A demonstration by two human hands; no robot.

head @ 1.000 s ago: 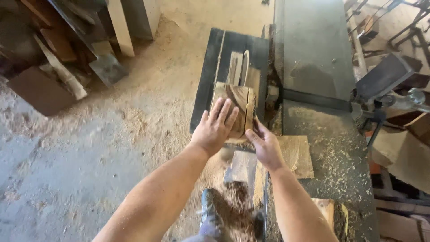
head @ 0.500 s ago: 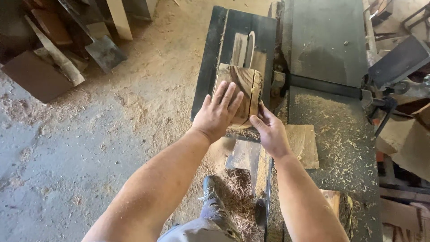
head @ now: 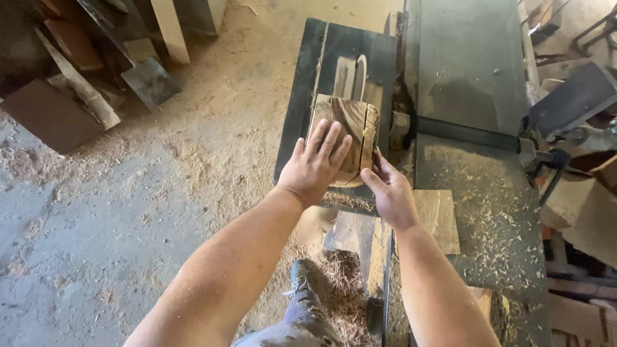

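On top of the wood block your left hand lies flat, fingers spread and pressing down, gripping nothing. Your right hand sits at the block's near right corner, fingers loosely curled against its edge (whether they close round it, I cannot tell). The block itself rests on the dark saw table, with a thin slab standing along its right face. Just beyond the block, the curved blade guard rises from the table's slot. Right of the block runs the long grey machine bed, dusted with shavings; near it, toward you, lies a flat offcut board. Left of the block the floor is thick with sawdust. It looks stiff, fairly heavy and dry-surfaced, so hold it by flat palm and side edge.
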